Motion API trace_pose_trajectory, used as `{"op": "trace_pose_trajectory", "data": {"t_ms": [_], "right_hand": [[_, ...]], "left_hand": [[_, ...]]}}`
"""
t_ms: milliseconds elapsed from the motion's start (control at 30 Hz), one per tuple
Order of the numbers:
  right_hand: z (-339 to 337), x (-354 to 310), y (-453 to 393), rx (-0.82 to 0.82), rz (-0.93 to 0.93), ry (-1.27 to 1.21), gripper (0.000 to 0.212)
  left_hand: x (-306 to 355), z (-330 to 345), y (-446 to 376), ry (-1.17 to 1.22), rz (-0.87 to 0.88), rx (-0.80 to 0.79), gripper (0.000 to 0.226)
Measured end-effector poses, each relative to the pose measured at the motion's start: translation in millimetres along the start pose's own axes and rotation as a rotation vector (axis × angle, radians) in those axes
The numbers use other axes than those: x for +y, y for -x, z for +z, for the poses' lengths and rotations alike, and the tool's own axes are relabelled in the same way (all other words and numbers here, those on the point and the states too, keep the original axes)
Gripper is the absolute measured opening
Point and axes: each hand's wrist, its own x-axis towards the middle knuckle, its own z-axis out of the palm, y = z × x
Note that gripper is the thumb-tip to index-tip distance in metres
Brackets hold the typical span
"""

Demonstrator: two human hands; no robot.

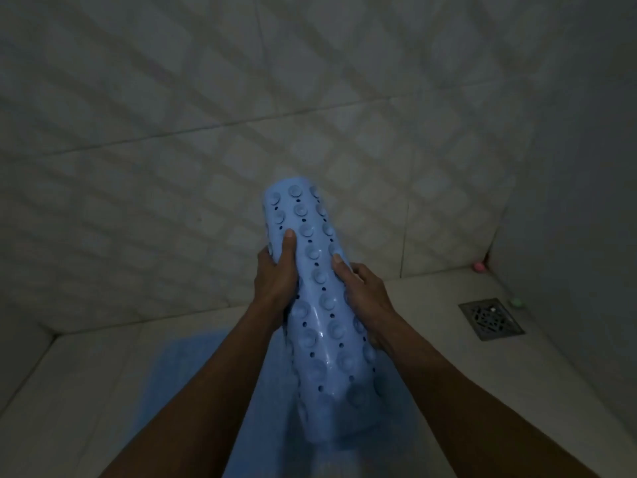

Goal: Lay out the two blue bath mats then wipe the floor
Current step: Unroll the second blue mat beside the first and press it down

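I hold a rolled blue bath mat (320, 305) upright in front of me, its suction cups and small holes facing out. My left hand (275, 274) grips its left side, thumb on the front. My right hand (365, 291) grips its right side a little lower. Below the roll, a second blue bath mat (193, 374) lies flat on the light floor, partly hidden by my arms and the roll.
A tiled wall rises straight ahead, and another wall closes the right side. A square metal floor drain (491, 319) sits at the right. A small pink object (479, 267) and a small green one (516, 302) lie near the right corner.
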Motion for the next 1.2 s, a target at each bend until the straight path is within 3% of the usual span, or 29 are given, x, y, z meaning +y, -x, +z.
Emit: {"op": "trace_pose_trajectory", "data": {"t_ms": [267,400,567,733,1033,1200], "right_hand": [[-48,72,53,0.011,0.121,-0.032,0.045],[-47,98,80,0.041,0.181,0.090,0.060],[-26,135,123,0.042,0.214,0.190,0.061],[-3,164,170,0.171,0.234,0.199,0.054],[-32,209,213,0.189,0.333,0.333,0.098],[-62,254,212,0.151,0.357,0.245,0.102]], "left_hand": [[-74,37,116,-0.136,-0.176,0.091,0.086],[-109,26,161,-0.080,-0.214,0.112,0.081],[-152,-9,193,-0.041,-0.241,0.120,0.081],[-200,-44,206,0.010,-0.272,0.040,0.095],[-250,-25,244,0.164,-0.299,-0.115,0.094],[-272,3,266,0.257,-0.314,-0.087,0.079]]}}
